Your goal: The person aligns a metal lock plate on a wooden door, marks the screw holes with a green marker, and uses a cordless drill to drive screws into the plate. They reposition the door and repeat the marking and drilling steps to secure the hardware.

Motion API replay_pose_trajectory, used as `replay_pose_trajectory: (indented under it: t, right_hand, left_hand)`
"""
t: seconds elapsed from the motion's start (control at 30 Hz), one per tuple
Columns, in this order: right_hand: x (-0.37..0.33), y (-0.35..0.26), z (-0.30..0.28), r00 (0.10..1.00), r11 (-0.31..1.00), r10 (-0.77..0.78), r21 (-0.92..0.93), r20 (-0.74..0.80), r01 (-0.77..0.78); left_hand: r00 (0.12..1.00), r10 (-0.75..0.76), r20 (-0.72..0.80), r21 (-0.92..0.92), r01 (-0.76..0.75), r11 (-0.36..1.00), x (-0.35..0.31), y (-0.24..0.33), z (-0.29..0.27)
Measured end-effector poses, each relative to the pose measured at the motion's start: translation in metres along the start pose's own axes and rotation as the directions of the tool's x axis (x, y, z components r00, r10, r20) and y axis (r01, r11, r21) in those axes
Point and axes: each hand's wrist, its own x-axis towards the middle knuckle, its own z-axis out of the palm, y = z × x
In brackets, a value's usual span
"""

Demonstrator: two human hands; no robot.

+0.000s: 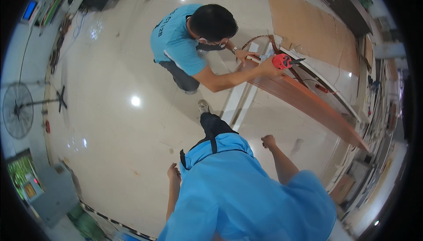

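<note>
My left hand (174, 172) hangs beside my blue shirt, its fingers curled with nothing seen in them. Out to the right, my right hand (268, 141) is loosely closed in a fist over the floor, apart from any object. Ahead of it lies a long reddish-brown board (304, 97), raised on white strips (240, 102). A crouching co-worker in a light blue shirt holds a red power drill (282, 61) at the board's far end. The co-worker's other hand (245, 56) rests near the same end.
A brown cardboard sheet (313, 29) lies beyond the board. Long strips and panels (370, 104) line the right side. A standing fan (18, 109) and a grey cabinet (55, 192) are at the left. Glossy pale tiles (110, 130) cover the floor.
</note>
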Motion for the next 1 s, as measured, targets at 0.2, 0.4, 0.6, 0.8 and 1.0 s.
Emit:
replay_pose_trajectory:
  t: [0.2, 0.4, 0.6, 0.8, 1.0]
  right_hand:
    - [-0.001, -0.225, 0.039, 0.899, 0.787, -0.433, 0.457, -0.073, 0.416]
    - [-0.064, -0.336, 0.049, 0.825, 0.67, -0.562, 0.553, -0.058, 0.495]
    - [-0.042, -0.249, 0.085, 0.925, 0.891, -0.221, 0.323, -0.308, 0.32]
    - [-0.102, -0.189, 0.159, 0.884, 0.701, 0.432, 0.683, -0.176, -0.207]
    - [-0.161, -0.285, 0.24, 0.943, 0.586, 0.332, 0.791, -0.035, -0.177]
  left_hand:
    - [0.942, 0.332, 0.044, -0.003, -0.333, 0.943, -0.003, 0.223, 0.022]
    - [0.828, 0.478, 0.294, 0.06, -0.515, 0.855, -0.023, 0.335, 0.1]
    - [0.797, 0.399, 0.453, 0.331, -0.566, 0.755, 0.003, 0.358, 0.15]
    - [0.837, 0.206, 0.506, 0.568, -0.504, 0.65, 0.089, 0.413, 0.124]
    - [0.926, 0.209, 0.314, 0.707, -0.375, 0.599, 0.176, 0.516, 0.085]
